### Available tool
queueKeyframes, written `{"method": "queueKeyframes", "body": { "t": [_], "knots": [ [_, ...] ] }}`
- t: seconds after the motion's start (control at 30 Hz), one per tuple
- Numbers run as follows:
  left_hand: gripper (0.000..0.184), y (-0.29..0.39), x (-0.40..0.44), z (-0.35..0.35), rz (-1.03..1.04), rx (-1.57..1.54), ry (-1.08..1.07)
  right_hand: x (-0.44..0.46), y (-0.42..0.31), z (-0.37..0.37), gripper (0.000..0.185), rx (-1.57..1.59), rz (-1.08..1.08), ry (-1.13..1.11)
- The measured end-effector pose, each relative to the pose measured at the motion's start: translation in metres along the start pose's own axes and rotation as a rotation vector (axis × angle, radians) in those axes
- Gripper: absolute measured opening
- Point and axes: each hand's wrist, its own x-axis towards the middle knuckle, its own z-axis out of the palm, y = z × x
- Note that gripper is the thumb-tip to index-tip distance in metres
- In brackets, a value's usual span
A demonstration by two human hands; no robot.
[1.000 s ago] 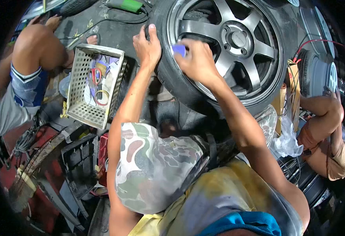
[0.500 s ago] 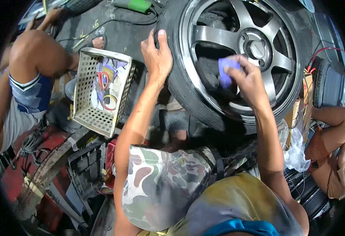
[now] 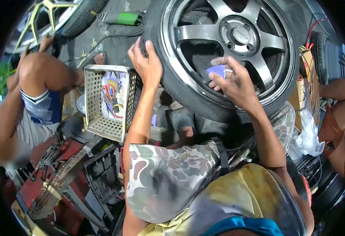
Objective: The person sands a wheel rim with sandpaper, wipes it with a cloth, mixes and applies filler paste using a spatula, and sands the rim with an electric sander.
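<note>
Purple pad (image 3: 216, 71) now lower across wheel (image 3: 241, 34)

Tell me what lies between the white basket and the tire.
In the head view, the left hand and forearm lie between basket and tire.

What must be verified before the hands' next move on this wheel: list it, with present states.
1. Purple piece gripped in the right hand: ok, between thumb and fingers.
2. Rim face within the right hand's reach: ok, the spokes face the wearer and the hand is over them.
3. Left hand bracing the tire: cannot tell; it is at the tire's edge, but contact is unclear.
4. Scissors kept off the wheel: ok, they lie in the basket.
5. Green tool unplugged: cannot tell; its plug is not identifiable.
</note>
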Motion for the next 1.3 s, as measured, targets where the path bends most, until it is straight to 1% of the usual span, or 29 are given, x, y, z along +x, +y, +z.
{"method": "queueKeyframes", "body": {
  "t": [0.03, 0.07, 0.1, 0.17, 0.23, 0.27, 0.3, 0.37, 0.4, 0.43, 0.47, 0.5, 0.57, 0.63, 0.7, 0.73, 0.77, 0.83, 0.9, 0.93, 0.97, 1.0, 1.03, 1.1, 1.13, 1.17, 1.2, 1.23, 1.3],
  "knots": [
    [0.043, 0.007, -0.003, -0.006, 0.175, 0.028, 0.056, -0.003, 0.006, -0.001, 0.022, 0.011, -0.009, 0.015],
    [0.030, 0.014, -0.009, -0.015, 0.274, -0.017, 0.060, -0.003, 0.014, -0.002, 0.019, -0.024, -0.044, -0.016],
    [0.024, 0.025, -0.018, -0.027, 0.363, 0.030, 0.032, -0.004, 0.022, -0.003, 0.017, -0.059, -0.077, -0.046],
    [0.025, 0.027, -0.037, -0.046, 0.603, 0.101, -0.179, -0.005, 0.027, -0.003, 0.013, 0.024, -0.084, -0.001],
    [0.029, 0.040, -0.057, -0.053, 0.752, 0.100, -0.337, -0.003, 0.027, -0.001, 0.013, 0.125, 0.005, 0.046],
    [0.029, 0.045, -0.063, -0.053, 0.802, 0.111, -0.425, -0.004, 0.030, 0.000, 0.012, 0.153, -0.006, 0.047],
    [0.028, 0.060, -0.067, -0.049, 0.912, 0.096, -0.541, -0.008, 0.030, 0.000, 0.012, 0.167, -0.005, 0.055],
    [0.024, 0.067, -0.061, -0.048, 0.939, 0.126, -0.659, -0.008, 0.024, -0.002, 0.014, -0.186, 0.016, -0.038],
    [0.024, 0.068, -0.057, -0.048, 0.944, 0.129, -0.663, -0.006, 0.029, 0.004, 0.015, -0.172, -0.079, 0.004],
    [0.026, 0.068, -0.051, -0.047, 0.996, 0.152, -0.706, -0.008, 0.030, 0.005, 0.015, -0.166, -0.080, 0.008],
    [0.027, 0.067, -0.044, -0.046, 1.051, 0.175, -0.752, -0.011, 0.029, 0.007, 0.015, -0.045, -0.067, 0.046],
    [0.027, 0.066, -0.037, -0.046, 1.060, 0.176, -0.760, -0.013, 0.023, 0.008, 0.014, 0.076, -0.053, 0.087],
    [0.021, 0.063, -0.022, -0.044, 1.124, 0.260, -0.790, -0.015, 0.020, 0.004, 0.014, 0.088, -0.064, 0.081],
    [0.023, 0.059, -0.001, -0.044, 1.166, 0.314, -0.784, -0.016, 0.023, -0.002, 0.014, 0.101, -0.072, 0.075],
    [0.025, 0.054, 0.030, -0.043, 1.268, 0.403, -0.742, -0.014, 0.028, -0.009, 0.012, 0.014, -0.082, -0.056],
    [0.028, 0.057, 0.049, -0.046, 1.290, 0.535, -0.675, -0.015, 0.029, -0.010, 0.012, 0.023, -0.079, -0.046],
    [0.031, 0.065, 0.070, -0.049, 1.309, 0.666, -0.603, -0.015, 0.029, -0.011, 0.014, 0.100, -0.068, -0.041],
    [0.040, 0.079, 0.105, -0.058, 1.252, 0.853, -0.372, -0.017, 0.029, -0.013, 0.017, 0.189, -0.055, -0.032],
    [0.045, 0.064, 0.144, -0.058, 0.920, 0.751, -0.439, -0.018, 0.025, -0.015, 0.018, 0.246, 0.023, -0.009],
    [0.040, 0.056, 0.161, -0.056, 0.748, 0.748, -0.551, -0.018, 0.026, -0.017, 0.026, 0.209, 0.042, -0.032],
    [0.040, 0.053, 0.166, -0.044, 0.752, 0.761, -0.557, -0.018, 0.026, -0.015, 0.026, 0.223, 0.042, -0.035],
    [0.045, 0.048, 0.168, -0.030, 0.443, 0.688, -0.666, -0.019, 0.027, -0.013, 0.030, 0.354, -0.047, -0.063],
    [0.056, 0.041, 0.169, -0.014, 0.132, 0.603, -0.758, -0.020, 0.026, -0.011, 0.034, 0.482, -0.136, -0.087],
    [0.085, -0.009, 0.157, 0.030, 0.051, 0.553, -0.636, -0.022, 0.021, -0.017, 0.034, 0.435, -0.105, -0.116],
    [0.096, -0.008, 0.132, 0.046, -0.024, 0.404, -0.469, -0.022, 0.018, -0.023, 0.034, 0.381, -0.072, -0.146],
    [0.097, 0.006, 0.116, 0.045, -0.046, 0.349, -0.406, -0.022, 0.016, -0.027, 0.033, 0.327, -0.037, -0.177],
    [0.096, 0.014, 0.109, 0.043, -0.067, 0.358, -0.385, -0.022, 0.015, -0.030, 0.025, 0.243, -0.099, -0.145],
    [0.096, 0.018, 0.106, 0.045, -0.093, 0.363, -0.358, -0.020, 0.021, -0.031, 0.025, 0.236, -0.094, -0.149],
    [0.096, 0.022, 0.104, 0.044, -0.150, 0.374, -0.353, -0.016, 0.036, -0.023, 0.024, -0.088, -0.353, 0.093]
  ]
}}
